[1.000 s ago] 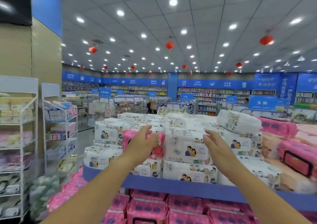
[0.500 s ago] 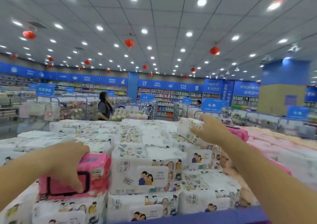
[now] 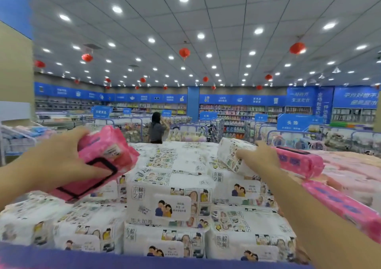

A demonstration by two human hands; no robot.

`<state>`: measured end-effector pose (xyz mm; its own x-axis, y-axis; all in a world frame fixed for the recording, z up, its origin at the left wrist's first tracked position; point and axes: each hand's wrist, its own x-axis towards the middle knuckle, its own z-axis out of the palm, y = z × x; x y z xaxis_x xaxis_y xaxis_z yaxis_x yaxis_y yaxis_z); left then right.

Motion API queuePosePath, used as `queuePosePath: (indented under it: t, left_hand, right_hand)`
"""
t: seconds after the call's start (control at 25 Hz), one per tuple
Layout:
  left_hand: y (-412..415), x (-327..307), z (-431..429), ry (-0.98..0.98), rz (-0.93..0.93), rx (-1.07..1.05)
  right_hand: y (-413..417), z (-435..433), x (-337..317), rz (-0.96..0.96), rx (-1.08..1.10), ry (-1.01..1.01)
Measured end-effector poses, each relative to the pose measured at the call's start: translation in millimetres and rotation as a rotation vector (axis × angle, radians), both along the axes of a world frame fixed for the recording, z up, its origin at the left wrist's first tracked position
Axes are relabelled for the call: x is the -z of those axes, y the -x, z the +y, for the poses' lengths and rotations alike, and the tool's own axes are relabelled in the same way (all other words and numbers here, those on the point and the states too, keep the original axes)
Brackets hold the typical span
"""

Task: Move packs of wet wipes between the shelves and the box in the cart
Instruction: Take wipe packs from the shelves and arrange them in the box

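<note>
The left grip (image 3: pixel 59 161) is lifting the pink pack (image 3: pixel 107 155) off the stack of white packs (image 3: pixel 171 186) and tilting it, where half a second ago it was lying flat there. The right grip (image 3: pixel 257 157) is reaching farther back and now touching the tilted white pack (image 3: pixel 231 153) on top.

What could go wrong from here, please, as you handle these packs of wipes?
The left hand holds the pink pack tilted, one-handed, so it might slip onto the stack. The tilted white pack under the right hand sits loosely atop the white stack; dragging it could nudge the second pink pack beside it.
</note>
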<state>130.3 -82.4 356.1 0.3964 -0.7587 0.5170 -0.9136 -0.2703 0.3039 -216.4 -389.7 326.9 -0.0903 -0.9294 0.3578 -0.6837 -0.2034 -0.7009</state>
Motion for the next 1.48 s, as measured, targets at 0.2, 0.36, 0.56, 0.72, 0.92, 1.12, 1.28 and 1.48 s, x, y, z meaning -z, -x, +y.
queuePosePath:
  t: [0.2, 0.36, 0.56, 0.72, 0.92, 1.12, 1.28, 1.48]
  left_hand:
    - [65.4, -19.9, 1.0, 0.268, 0.368, 0.087]
    - [66.0, 2.7, 44.8, 0.433, 0.684, 0.093]
    - [14.5, 69.7, 187.1, 0.584, 0.997, -0.017]
    - [-46.5, 157.1, 357.0, 0.644, 1.084, -0.266]
    - [-97.6, 264.4, 568.5, 0.587, 1.070, -0.650]
    - [-118.4, 347.3, 686.4, 0.196, 0.976, -0.925]
    - [-133.9, 424.6, 718.8, -0.147, 0.983, -1.054]
    - [-163.0, 554.5, 736.1, -0.544, 1.123, -1.030]
  right_hand:
    - [-22.2, 60.8, 13.9, -0.261, -0.358, 0.268]
    - [-65.0, 148.3, 18.4, -0.280, -0.651, 0.477]
    - [-136.8, 270.0, 62.9, -0.209, -0.915, 0.595]
    - [-225.6, 398.6, 129.7, -0.184, -1.092, 0.463]
    - [-341.2, 560.1, 242.0, -0.116, -1.333, 0.248]
    - [-410.1, 667.9, 339.6, 0.207, -1.576, 0.122]
    - [-454.7, 707.1, 432.7, 0.515, -1.755, 0.083]
    - [-491.3, 730.3, 563.1, 0.801, -1.832, -0.229]
